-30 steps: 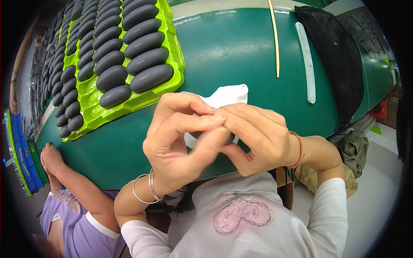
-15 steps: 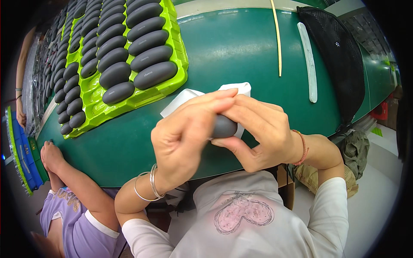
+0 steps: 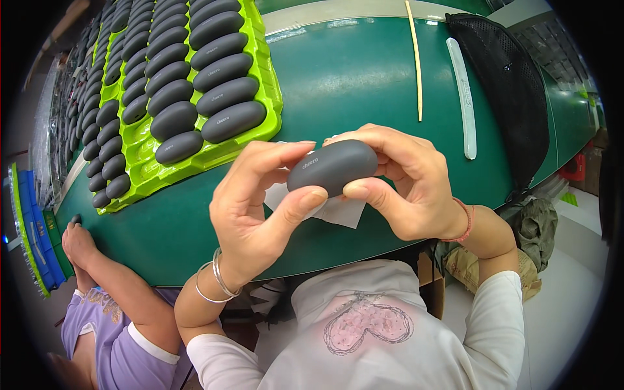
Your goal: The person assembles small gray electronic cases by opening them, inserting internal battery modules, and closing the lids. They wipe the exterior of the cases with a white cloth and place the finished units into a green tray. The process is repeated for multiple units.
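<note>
A smooth dark grey oval case [image 3: 335, 168], shaped like an earbud case, is raised above the table between both hands. My left hand [image 3: 250, 198] grips its left end, thumb at the lower edge and fingers behind. At the right end, my right hand [image 3: 413, 185] pinches it with the thumb below and the fingers over the top. Small pale print shows on the upper left of its face. Beneath the hands lies a white cloth or sheet of paper [image 3: 342, 213], partly hidden by the case and fingers.
A lime-green tray [image 3: 273, 91] of similar dark cases fills the upper left of the green table [image 3: 338, 71]. A thin wooden stick [image 3: 415, 65], a pale flat strip [image 3: 463, 97] and a black mesh bag [image 3: 504, 84] lie right. Another person's hand [image 3: 79, 246] rests at left.
The case has turned so its broad printed face shows. My left hand has moved from over its top to its left end, and the white cloth or paper now lies below, uncovered more.
</note>
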`<state>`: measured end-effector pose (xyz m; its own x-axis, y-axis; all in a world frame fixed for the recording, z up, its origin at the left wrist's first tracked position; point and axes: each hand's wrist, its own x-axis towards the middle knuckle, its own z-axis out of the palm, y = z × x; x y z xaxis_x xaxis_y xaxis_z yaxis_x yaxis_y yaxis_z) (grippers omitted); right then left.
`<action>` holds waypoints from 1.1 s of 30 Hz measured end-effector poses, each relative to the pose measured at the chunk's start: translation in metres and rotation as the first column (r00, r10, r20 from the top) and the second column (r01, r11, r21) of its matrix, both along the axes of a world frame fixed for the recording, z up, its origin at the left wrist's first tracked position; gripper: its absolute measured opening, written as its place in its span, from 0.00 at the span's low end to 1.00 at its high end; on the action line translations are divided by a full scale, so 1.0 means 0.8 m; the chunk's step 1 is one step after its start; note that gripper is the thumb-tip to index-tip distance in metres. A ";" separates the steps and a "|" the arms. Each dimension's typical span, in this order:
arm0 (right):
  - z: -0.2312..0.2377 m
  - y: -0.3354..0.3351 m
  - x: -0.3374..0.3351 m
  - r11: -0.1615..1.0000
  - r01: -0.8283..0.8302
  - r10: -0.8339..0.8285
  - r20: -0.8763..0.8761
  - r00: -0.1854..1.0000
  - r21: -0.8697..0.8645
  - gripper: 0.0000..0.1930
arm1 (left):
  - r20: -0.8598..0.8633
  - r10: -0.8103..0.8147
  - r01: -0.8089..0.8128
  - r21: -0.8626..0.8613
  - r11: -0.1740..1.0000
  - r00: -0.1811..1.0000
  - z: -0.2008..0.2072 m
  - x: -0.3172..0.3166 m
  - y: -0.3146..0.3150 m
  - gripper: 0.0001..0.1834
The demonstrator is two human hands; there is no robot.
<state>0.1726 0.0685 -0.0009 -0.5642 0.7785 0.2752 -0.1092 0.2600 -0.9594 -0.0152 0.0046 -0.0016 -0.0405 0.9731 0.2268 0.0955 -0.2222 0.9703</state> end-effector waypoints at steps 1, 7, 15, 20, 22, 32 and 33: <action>-0.002 0.002 0.001 1.000 -0.024 0.024 -0.005 1.000 -0.020 0.16 | -0.032 -0.007 0.007 0.014 1.000 0.999 -0.001 -0.005 0.000 0.20; -0.003 -0.002 0.003 0.966 -0.133 0.105 -0.135 0.985 -0.221 0.17 | 0.182 0.076 -0.057 -0.106 0.993 0.980 0.008 -0.006 -0.006 0.15; -0.003 0.002 0.005 0.941 -0.237 0.195 -0.183 0.963 -0.243 0.20 | 0.184 0.107 -0.094 -0.075 0.993 0.977 0.014 -0.005 -0.006 0.25; -0.005 0.004 0.005 0.932 -0.289 0.253 -0.180 0.951 -0.217 0.22 | 0.088 0.062 -0.063 0.005 0.998 0.994 0.012 -0.014 -0.008 0.26; -0.007 0.004 0.007 0.935 -0.286 0.252 -0.176 0.952 -0.210 0.22 | 0.056 0.036 -0.037 0.020 0.999 0.998 0.013 -0.017 -0.007 0.26; -0.003 0.007 0.006 0.923 -0.265 0.236 -0.135 0.962 -0.281 0.20 | 0.111 0.098 -0.097 -0.014 0.995 0.989 0.012 -0.012 -0.009 0.27; -0.003 0.007 0.007 0.917 -0.261 0.224 -0.153 0.963 -0.303 0.20 | 0.099 0.088 -0.089 0.005 0.996 0.991 0.010 -0.013 -0.008 0.27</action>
